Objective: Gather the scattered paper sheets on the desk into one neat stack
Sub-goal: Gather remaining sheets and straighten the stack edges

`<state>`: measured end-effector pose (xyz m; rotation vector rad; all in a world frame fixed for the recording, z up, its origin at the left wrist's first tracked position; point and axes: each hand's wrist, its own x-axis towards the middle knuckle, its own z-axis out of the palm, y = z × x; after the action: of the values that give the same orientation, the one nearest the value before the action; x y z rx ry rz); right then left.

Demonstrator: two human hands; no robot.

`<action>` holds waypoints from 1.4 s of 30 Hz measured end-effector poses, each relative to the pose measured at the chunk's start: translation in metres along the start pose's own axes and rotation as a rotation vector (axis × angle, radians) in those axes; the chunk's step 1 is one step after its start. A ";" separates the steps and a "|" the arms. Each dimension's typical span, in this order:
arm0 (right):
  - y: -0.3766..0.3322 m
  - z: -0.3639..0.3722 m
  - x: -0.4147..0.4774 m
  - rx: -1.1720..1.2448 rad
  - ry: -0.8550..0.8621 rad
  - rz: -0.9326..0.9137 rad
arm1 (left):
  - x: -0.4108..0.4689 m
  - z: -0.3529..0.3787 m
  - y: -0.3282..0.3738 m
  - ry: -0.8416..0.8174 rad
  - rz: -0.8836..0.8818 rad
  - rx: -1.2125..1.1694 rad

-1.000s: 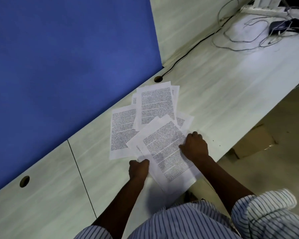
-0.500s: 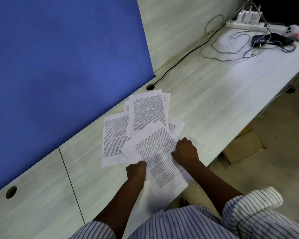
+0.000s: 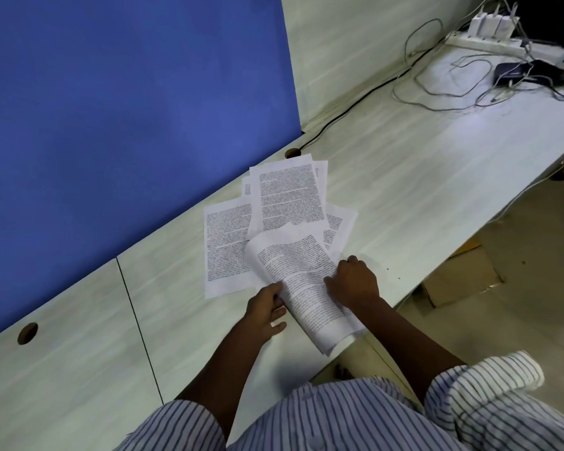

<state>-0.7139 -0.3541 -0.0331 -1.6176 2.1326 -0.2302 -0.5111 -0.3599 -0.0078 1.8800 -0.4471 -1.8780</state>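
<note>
Desk [image 3: 420, 203]: the biggest thing I see, pale wood grain running along a blue partition [image 3: 127, 109]. My view sits a little further back than half a second ago, so more of the far end shows.

Loose sheets [image 3: 287, 196]: three or four printed pages, fanned and overlapping near the partition. They lie as they did a second ago; none has joined the bundle yet.

Bundle [image 3: 306, 281]: a few pages together at the near edge of the desk, overhanging it. A second ago they lay flat; now the far end is lifted and curls over the loose sheets. I read that as the first pickup under way, with most of the gathering left.

Left hand [image 3: 264, 309]: closed on the bundle's left edge, thumb on top, fingers underneath as far as I can tell.

Right hand [image 3: 355, 278]: curled over the bundle's right edge, knuckles up. It appears to be gripping; the fingertips are hidden.

Cables and power strip [image 3: 479, 47]: at the far end of the desk, well apart from the paper.

Containers: no tray or bin on the desk. A cardboard box [image 3: 463, 278] shows on the floor beyond the desk edge; I cannot tell what is in it.

Cable holes [image 3: 27, 333]: small round openings in the desk; one at the partition takes a black cord.
</note>
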 end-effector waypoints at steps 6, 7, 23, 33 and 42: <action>-0.001 0.005 -0.012 0.024 -0.023 -0.032 | 0.006 -0.003 -0.014 -0.059 0.118 -0.290; -0.001 0.006 -0.014 0.030 -0.024 -0.038 | 0.006 -0.003 -0.016 -0.052 0.144 -0.320; 0.001 0.030 -0.035 0.189 -0.163 -0.223 | -0.020 -0.022 -0.028 -0.283 0.146 -0.333; -0.021 0.000 -0.016 0.812 -0.241 0.134 | -0.039 -0.058 0.004 -0.342 0.291 -0.278; -0.061 -0.026 0.040 1.100 -0.334 0.089 | 0.000 -0.076 0.048 0.207 0.306 0.116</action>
<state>-0.6813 -0.4139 0.0035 -0.8167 1.3662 -0.8508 -0.4318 -0.3941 0.0156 1.9281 -0.7405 -1.4712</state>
